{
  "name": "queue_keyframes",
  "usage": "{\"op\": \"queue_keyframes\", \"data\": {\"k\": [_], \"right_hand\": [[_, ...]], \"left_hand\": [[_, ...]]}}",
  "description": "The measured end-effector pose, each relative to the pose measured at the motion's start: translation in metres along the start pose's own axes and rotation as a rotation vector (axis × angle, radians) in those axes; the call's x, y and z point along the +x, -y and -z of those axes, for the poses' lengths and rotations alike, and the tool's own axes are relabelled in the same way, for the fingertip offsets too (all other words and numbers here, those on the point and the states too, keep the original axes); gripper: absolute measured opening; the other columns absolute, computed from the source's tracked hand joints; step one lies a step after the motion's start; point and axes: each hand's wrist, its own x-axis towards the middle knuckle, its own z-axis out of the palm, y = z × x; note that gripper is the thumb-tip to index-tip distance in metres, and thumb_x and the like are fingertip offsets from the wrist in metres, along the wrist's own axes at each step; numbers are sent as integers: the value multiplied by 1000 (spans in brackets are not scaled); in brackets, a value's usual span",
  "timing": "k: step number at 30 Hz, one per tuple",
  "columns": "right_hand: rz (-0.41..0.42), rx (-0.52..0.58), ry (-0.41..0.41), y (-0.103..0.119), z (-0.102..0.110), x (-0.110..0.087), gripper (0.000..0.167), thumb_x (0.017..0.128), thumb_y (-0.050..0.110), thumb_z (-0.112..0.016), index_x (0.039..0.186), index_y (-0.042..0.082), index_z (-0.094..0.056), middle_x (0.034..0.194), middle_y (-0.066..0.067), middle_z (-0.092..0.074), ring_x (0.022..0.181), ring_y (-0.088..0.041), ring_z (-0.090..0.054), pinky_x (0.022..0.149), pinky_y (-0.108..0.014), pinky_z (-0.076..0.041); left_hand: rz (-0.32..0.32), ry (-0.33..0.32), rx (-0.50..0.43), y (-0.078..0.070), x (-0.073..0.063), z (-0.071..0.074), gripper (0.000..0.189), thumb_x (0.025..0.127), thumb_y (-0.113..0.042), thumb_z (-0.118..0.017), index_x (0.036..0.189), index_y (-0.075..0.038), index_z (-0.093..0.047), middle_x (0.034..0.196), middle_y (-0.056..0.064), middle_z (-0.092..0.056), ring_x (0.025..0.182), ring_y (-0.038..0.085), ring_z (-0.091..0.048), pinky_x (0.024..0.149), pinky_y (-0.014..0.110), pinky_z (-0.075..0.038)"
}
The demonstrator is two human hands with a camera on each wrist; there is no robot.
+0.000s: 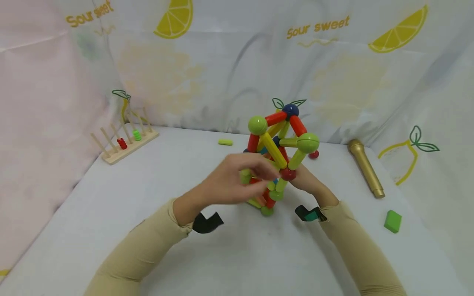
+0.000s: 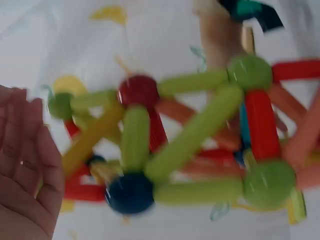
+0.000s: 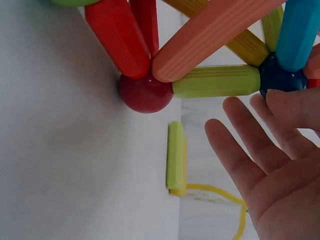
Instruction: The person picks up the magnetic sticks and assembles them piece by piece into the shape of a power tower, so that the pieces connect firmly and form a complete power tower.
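A tower of colored rods and balls, a magnetic building toy [image 1: 275,150], stands on the table in front of me. The left hand [image 1: 237,181] is at its near left side, fingers curved with a gap to the thumb. In the left wrist view the left hand [image 2: 25,165] lies beside the rods, holding nothing. My right hand [image 1: 304,177] reaches behind the tower, partly hidden by it. In the right wrist view, the right hand's thumb [image 3: 295,107] pinches at a dark blue ball [image 3: 280,80]; the index finger is hidden, and the other fingers stretch out loosely below.
A wooden peg stand [image 1: 129,148] with red and green pieces is at the back left. One loose yellow-green rod [image 1: 225,142] and a red ball [image 1: 314,154] lie behind the tower. To the right are a gold microphone [image 1: 366,168] and a green block [image 1: 393,221].
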Motion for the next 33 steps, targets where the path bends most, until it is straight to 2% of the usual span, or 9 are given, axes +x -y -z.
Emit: {"op": "queue_keyframes", "data": {"k": [3, 6, 10, 14, 16, 19, 23, 29, 33], "right_hand": [[-31, 9, -7, -1, -2, -6, 31, 94, 6, -53, 125, 0, -49, 112, -12, -53, 104, -27, -46, 94, -47, -40], [-41, 59, -10, -2, -4, -10, 38, 92, 1, -53, 129, -3, -45, 119, -18, -51, 107, -31, -45, 93, -50, -41], [-25, 159, 52, -6, -9, -19, 61, 85, -3, -52, 140, -2, -26, 134, -21, -38, 119, -37, -39, 97, -53, -36], [47, 217, 198, -8, -21, -32, 87, 77, -5, -58, 143, -1, -2, 143, -25, -16, 129, -44, -22, 101, -60, -25], [65, 224, 229, -5, -31, -35, 91, 79, 1, -66, 143, 0, 0, 143, -24, -15, 131, -43, -20, 101, -60, -24], [50, 179, 174, 3, -47, -34, 89, 80, 16, -74, 141, 3, -11, 138, -17, -29, 126, -34, -31, 101, -53, -32], [27, 87, 77, 9, -58, -30, 64, 82, 13, -71, 131, 0, -32, 117, -12, -49, 104, -25, -48, 89, -37, -45], [28, 54, 63, 6, -50, -22, 58, 79, 0, -59, 129, -5, -31, 101, -13, -47, 85, -24, -46, 71, -28, -43], [36, 57, 69, 6, -45, -18, 62, 79, 1, -57, 133, -4, -27, 99, -12, -45, 81, -22, -45, 68, -29, -39]], "left_hand": [[133, -181, -16, 40, -12, 35, 10, 83, -1, -56, 90, 5, -61, 80, 13, -61, 67, 17, -57, 62, 29, -49], [436, -261, 91, 97, -18, 67, 16, 90, -9, -53, 99, 3, -59, 87, 16, -57, 74, 23, -54, 63, 31, -45], [776, -100, 328, 168, -27, 86, 33, 93, -15, -54, 123, -1, -52, 120, 17, -52, 107, 29, -50, 86, 39, -43], [917, 33, 401, 208, -36, 83, 48, 92, -12, -55, 137, -1, -41, 141, 19, -36, 130, 34, -31, 104, 45, -28], [961, 60, 427, 216, -38, 79, 50, 93, -13, -54, 139, -2, -38, 144, 19, -32, 133, 35, -26, 107, 46, -23], [1046, 41, 470, 216, -38, 73, 48, 93, -12, -52, 139, -4, -41, 142, 18, -36, 131, 35, -29, 106, 46, -25], [1100, -45, 507, 211, -35, 66, 39, 90, -6, -51, 128, -1, -53, 130, 16, -50, 121, 32, -43, 100, 43, -34], [1037, -75, 456, 203, -21, 69, 33, 92, -8, -51, 123, 3, -57, 122, 18, -55, 111, 30, -50, 93, 38, -41], [951, -170, 250, 167, -6, 85, 39, 96, -21, -50, 129, -1, -52, 122, 17, -54, 111, 28, -50, 93, 41, -40]]}}
